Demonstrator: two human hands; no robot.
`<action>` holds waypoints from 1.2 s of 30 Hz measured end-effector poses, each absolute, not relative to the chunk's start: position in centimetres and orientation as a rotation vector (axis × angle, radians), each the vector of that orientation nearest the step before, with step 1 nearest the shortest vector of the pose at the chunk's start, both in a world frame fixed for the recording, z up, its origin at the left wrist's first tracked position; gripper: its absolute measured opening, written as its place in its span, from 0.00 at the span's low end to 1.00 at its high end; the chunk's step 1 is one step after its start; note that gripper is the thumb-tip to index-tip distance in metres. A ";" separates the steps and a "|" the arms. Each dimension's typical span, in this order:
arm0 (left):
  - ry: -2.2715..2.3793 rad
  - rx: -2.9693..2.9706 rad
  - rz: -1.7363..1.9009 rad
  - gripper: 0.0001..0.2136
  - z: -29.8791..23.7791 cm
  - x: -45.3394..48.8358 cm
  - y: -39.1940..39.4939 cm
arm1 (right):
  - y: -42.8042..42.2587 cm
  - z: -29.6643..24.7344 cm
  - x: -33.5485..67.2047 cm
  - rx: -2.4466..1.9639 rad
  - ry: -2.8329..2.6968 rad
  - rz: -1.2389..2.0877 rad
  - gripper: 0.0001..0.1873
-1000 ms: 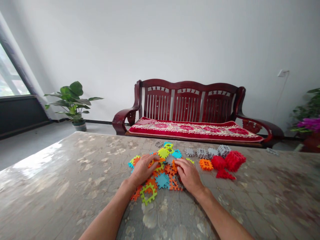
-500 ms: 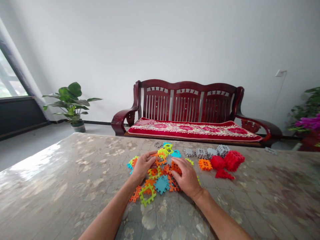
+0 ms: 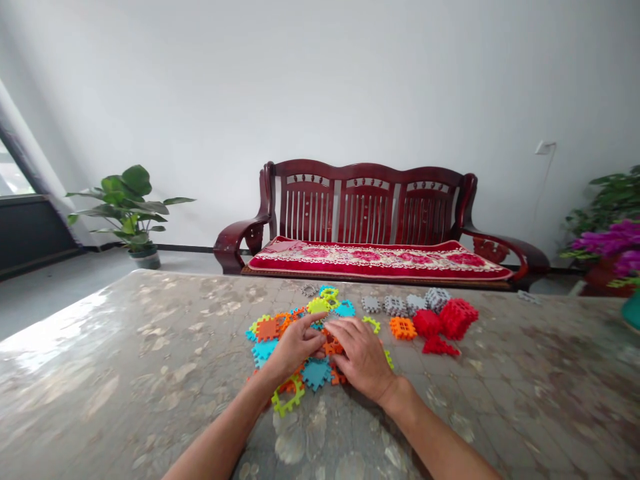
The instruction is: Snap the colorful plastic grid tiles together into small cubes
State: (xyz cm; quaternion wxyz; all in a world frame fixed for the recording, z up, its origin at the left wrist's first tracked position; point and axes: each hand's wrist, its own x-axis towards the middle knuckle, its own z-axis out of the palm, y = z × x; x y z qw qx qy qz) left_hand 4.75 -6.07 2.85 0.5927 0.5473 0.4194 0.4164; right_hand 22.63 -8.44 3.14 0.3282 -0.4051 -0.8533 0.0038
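Interlocking toothed plastic tiles in several colours lie in a loose pile between my hands. My left hand (image 3: 296, 345) is over the left of the pile, index finger stretched out and thumb apart from it. Its fingertips are close to an orange toothed block (image 3: 332, 345). My right hand (image 3: 364, 357) curls round that block from the right, its fingers covering part of it. In front lie a blue tile (image 3: 317, 375) and a yellow-green frame tile (image 3: 289, 399). To the left are an orange tile (image 3: 268, 330) and another blue tile partly under my forearm.
Right of the pile stand an orange cube (image 3: 403, 328), red blocks (image 3: 458, 319) and grey tiles and cubes (image 3: 395, 306). All rest on the patterned table (image 3: 165, 373). Beyond its far edge is a wooden bench (image 3: 367, 200) with a red cushion. A potted plant (image 3: 135, 207) stands at left.
My hands have come closer together, and the orange block in my right hand has moved left toward my left fingertips. The view has shifted slightly to the right.
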 end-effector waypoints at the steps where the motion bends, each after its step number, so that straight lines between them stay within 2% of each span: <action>1: 0.973 1.272 0.962 0.31 2.7 4.8 -6.1 | -8.5 3.2 22.7 -1.065 -2.245 0.017 0.29; 8: 0.957 1.343 0.930 0.31 2.1 5.0 -6.0 | -8.6 4.3 23.0 -1.125 -2.312 0.148 0.29; 12: 0.970 1.297 0.976 0.33 3.2 4.4 -6.0 | -7.6 5.4 24.7 -1.193 -2.298 0.118 0.30; 17: 1.157 1.298 1.345 0.32 4.1 0.9 -4.3 | -5.0 6.2 30.5 -1.529 -2.187 -0.009 0.31; 22: 1.499 1.271 1.676 0.25 1.8 -4.4 -2.0 | -3.9 5.4 35.7 -1.779 -2.138 -0.024 0.35; 28: 1.854 1.310 1.545 0.22 -0.8 -8.1 -1.2 | -3.7 4.1 37.3 -1.870 -2.136 0.017 0.35; 36: 2.001 1.515 1.286 0.21 -0.6 -7.7 -1.4 | -3.5 3.3 37.2 -1.883 -2.148 -0.022 0.32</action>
